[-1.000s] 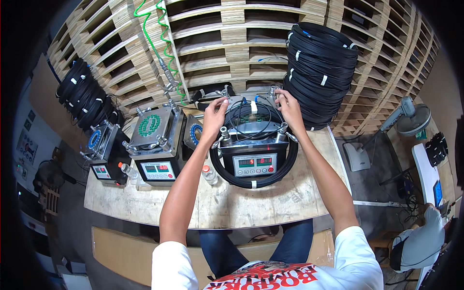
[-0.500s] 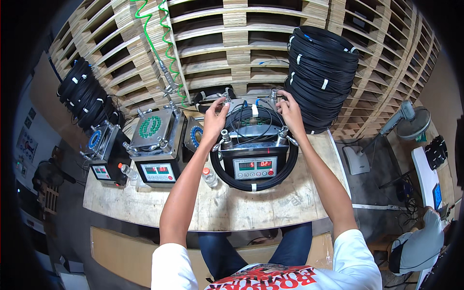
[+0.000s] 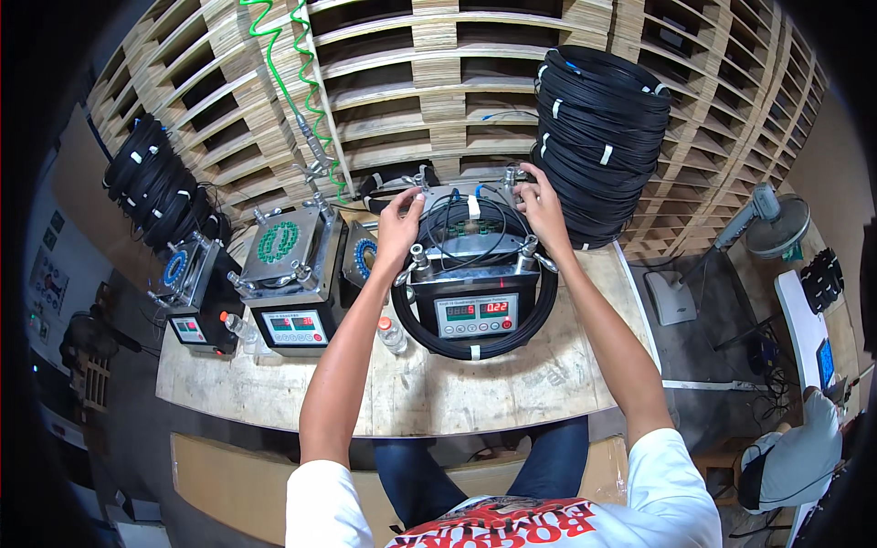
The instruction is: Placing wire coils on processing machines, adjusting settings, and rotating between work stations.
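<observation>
scarcely any shift: both hands stayed at the machine's rear posts

since the earlier frames, everything had slid slightly leftward in view and the red digits on the control panel (image 3: 478, 316) had changed, while the hands kept nearly the same place over the machine (image 3: 466, 285). the left hand (image 3: 398, 224) was bent, thumb and fingertips at the rear left post (image 3: 420, 175); whether it gripped that post could not be told. the right hand (image 3: 543, 212) was half curled, forefinger raised beside the rear right post (image 3: 511, 175), and its hold was just as unclear.

between the hands and toward the body hung the coil of black cable (image 3: 521, 339), looped around the machine's front, with its blue connector (image 3: 455, 194) between the two hands. nearer the body from the left hand, a bottle (image 3: 392, 336) stood on the counter (image 3: 493, 393); beyond the right hand, to its right, rose a stack of cable coils (image 3: 598, 155).

the step in hand seemed to be handling or adjusting the rear posts, probably to secure the top plate. the next move appeared to call for even pressure from both hands, without snagging the cable between them.
</observation>
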`<state>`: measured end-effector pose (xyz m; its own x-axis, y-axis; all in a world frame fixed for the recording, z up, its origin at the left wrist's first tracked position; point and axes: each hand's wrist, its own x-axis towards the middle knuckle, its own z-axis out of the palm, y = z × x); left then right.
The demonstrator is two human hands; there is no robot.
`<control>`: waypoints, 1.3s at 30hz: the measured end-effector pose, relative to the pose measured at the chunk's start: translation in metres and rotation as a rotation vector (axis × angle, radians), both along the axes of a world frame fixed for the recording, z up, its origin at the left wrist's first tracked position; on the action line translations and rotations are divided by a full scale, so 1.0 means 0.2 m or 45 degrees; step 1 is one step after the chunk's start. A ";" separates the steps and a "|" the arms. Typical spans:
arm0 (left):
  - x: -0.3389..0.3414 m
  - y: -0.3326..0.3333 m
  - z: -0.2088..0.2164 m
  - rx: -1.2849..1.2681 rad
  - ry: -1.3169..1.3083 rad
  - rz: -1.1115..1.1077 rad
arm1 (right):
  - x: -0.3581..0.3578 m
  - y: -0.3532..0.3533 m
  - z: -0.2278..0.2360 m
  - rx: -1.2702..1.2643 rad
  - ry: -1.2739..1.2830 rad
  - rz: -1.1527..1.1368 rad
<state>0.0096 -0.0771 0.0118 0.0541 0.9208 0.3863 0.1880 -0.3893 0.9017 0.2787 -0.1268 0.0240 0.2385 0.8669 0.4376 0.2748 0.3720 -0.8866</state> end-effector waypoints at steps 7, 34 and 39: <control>-0.02 0.00 0.01 -0.026 -0.001 0.004 | -0.02 -0.01 0.02 -0.015 0.042 -0.070; -0.01 -0.01 0.00 0.035 0.045 0.051 | -0.02 0.01 0.00 -0.056 -0.054 -0.142; 0.00 -0.01 0.00 0.019 0.065 0.063 | 0.00 0.01 -0.01 -0.038 -0.053 -0.062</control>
<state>0.0086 -0.0784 0.0112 0.0286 0.9171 0.3977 0.2531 -0.3916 0.8846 0.2789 -0.1248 0.0218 0.2624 0.8677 0.4222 0.3290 0.3308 -0.8845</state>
